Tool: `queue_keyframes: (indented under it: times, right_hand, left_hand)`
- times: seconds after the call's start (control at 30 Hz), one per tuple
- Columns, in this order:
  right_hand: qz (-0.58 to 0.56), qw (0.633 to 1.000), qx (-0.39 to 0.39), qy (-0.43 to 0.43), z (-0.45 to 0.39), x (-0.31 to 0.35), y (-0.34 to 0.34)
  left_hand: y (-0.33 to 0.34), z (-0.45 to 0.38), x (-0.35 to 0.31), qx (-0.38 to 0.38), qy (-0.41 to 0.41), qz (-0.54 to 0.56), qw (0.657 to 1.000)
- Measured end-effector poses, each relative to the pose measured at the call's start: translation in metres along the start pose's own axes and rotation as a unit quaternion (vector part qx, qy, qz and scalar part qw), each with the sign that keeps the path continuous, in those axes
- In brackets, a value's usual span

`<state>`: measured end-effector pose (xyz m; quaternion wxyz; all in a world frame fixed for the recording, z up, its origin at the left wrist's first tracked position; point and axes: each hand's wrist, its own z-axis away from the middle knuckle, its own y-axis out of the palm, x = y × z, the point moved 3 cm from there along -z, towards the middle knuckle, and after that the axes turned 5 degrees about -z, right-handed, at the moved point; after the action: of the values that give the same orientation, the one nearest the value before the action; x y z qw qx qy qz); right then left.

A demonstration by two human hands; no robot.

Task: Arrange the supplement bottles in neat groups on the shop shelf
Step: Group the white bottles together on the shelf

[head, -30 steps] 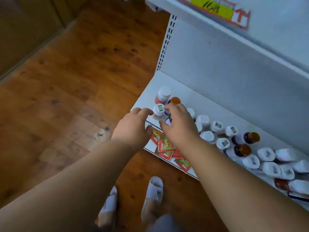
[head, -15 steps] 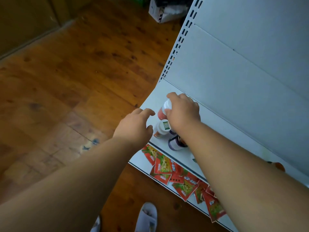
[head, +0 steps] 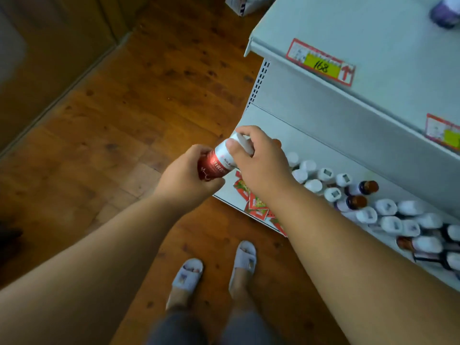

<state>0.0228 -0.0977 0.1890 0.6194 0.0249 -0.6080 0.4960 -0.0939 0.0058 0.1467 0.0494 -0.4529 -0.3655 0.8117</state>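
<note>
2 bare forearms are seen, with no sleeves reaching the wrists. The left hand [head: 185, 174] and the right hand [head: 258, 161] are ungloved, and no rings, watch or bands are visible. Below the grip, 2 pale slippers [head: 242, 258] with open toes and wide straps are worn. Dark grey shorts [head: 211, 328] are glimpsed at the bottom edge.
</note>
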Motion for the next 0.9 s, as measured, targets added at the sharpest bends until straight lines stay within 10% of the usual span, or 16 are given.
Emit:
queue_keyframes:
  times: [0.4, 0.9]
  right_hand:
    - [-0.211, 0.956, -0.191, 0.073, 0.194, 0.024, -0.102]
    - [-0.287, 0.863, -0.412, 0.053, 0.445, -0.121, -0.357]
  left_hand:
    - [0.005, 0.166, -0.118, 0.200, 0.078, 0.237, 0.947]
    - [0.209, 0.333, -0.373, 0.310, 0.199, 0.215, 0.904]
